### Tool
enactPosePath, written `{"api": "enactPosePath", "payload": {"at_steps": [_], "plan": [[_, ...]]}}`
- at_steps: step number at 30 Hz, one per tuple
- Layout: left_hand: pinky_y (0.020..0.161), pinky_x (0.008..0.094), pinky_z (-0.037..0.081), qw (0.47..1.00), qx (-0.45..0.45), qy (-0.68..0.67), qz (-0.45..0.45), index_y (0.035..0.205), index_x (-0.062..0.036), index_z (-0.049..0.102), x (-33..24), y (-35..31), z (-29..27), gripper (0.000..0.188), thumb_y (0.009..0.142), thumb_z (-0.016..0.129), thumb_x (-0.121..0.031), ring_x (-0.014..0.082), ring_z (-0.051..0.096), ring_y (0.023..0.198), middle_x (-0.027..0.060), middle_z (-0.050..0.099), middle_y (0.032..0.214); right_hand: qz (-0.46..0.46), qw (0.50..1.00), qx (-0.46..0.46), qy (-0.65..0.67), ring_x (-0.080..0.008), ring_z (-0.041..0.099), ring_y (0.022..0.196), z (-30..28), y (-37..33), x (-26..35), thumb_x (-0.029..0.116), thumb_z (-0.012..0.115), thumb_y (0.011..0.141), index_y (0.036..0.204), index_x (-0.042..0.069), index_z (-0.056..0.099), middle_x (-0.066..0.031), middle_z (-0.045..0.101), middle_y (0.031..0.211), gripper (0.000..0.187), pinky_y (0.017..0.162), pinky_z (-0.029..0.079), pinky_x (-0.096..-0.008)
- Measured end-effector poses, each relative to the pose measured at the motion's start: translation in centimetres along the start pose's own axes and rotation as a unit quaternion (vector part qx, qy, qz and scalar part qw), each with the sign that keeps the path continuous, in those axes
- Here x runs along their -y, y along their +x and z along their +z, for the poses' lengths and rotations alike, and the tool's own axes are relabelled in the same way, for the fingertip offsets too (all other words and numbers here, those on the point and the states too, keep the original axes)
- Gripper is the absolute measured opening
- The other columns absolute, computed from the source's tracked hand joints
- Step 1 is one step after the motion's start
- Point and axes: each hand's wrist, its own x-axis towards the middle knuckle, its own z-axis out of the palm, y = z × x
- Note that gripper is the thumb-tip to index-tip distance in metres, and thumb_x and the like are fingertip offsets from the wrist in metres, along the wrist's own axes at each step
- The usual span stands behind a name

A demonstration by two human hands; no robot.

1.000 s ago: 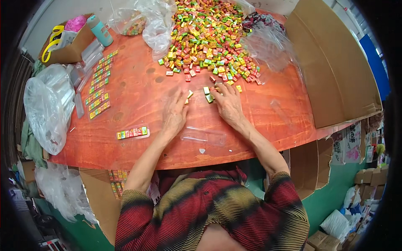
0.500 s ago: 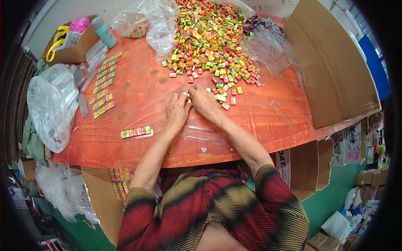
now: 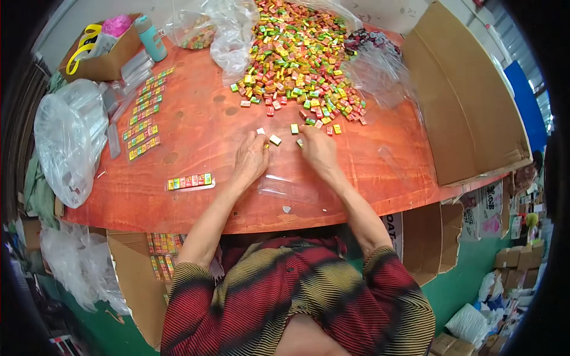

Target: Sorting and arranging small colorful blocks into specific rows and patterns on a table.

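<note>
My left hand [image 3: 253, 156] rests on the red table with its fingers curled round small coloured boxes; one small box [image 3: 260, 131] shows at its fingertips. Just right of those fingers lies a loose yellow-and-white small box [image 3: 275, 140]. My right hand [image 3: 319, 149] is closed, fingertips down, on a small box [image 3: 300, 142] that shows beside its thumb. Another yellow box [image 3: 294, 129] stands just beyond it. Between my forearms, nearer me, lies a clear plastic tray [image 3: 274, 185]. To the left, a filled tray [image 3: 190, 181] holds a row of the boxes.
A big heap of small boxes [image 3: 300, 56] covers the table's far middle. Several filled trays [image 3: 144, 118] line the left, beside a clear plastic bag [image 3: 70, 142]. A bottle [image 3: 151, 39] stands by a carton [image 3: 104, 62] at the far left. A large cardboard box [image 3: 466, 101] stands right.
My right hand has moved right, away from my left, and the hands are now apart. Loose boxes show between them. Several boxes near the heap's front edge are no longer visible.
</note>
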Motion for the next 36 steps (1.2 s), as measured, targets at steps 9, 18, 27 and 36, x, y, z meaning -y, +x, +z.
{"api": "enactPosePath", "payload": {"at_steps": [9,18,27,36], "plan": [[0.069,0.0417,0.043,0.999,-0.017,-0.010,-0.050,0.096,-0.0025,0.054,-2.7,-0.2,0.9,0.028,0.072,0.065,-0.013,0.0342,0.052,0.082,0.0164,0.048,0.089,-0.013,0.997,0.057,-0.043,-0.0321,0.058,0.077,-1.7,-1.9,0.2,0.009,0.055,0.079,0.098,0.008,0.057,-0.0135,0.054,0.093,0.019,0.063,0.047,-0.0394],[0.071,0.0409,0.042,1.000,0.029,-0.009,-0.009,0.094,-0.0029,0.054,-1.9,0.4,0.4,0.027,0.070,0.065,-0.006,0.0327,0.051,0.083,0.0148,0.047,0.089,-0.049,0.982,0.141,-0.117,-0.0323,0.057,0.077,-0.8,-1.4,-0.6,0.012,0.057,0.077,0.099,0.009,0.056,-0.0135,0.054,0.087,0.022,0.060,0.047,-0.0413],[0.074,0.0389,0.042,0.998,0.014,-0.028,-0.052,0.093,-0.0016,0.054,-1.3,-1.2,-0.9,0.025,0.069,0.062,-0.002,0.0319,0.052,0.087,0.0151,0.049,0.090,-0.128,0.990,0.050,-0.045,-0.0311,0.057,0.076,3.4,4.6,0.9,0.007,0.050,0.075,0.088,0.003,0.056,-0.0143,0.053,0.083,0.015,0.059,0.047,-0.0410],[0.074,0.0407,0.043,0.998,0.018,-0.029,-0.057,0.093,-0.0008,0.057,0.0,-0.8,-1.4,0.026,0.067,0.062,-0.002,0.0332,0.052,0.084,0.0156,0.050,0.088,-0.152,0.977,0.145,-0.033,-0.0335,0.056,0.080,4.4,2.7,1.3,0.005,0.048,0.075,0.092,0.003,0.055,-0.0145,0.053,0.091,0.019,0.063,0.046,-0.0404]]}}
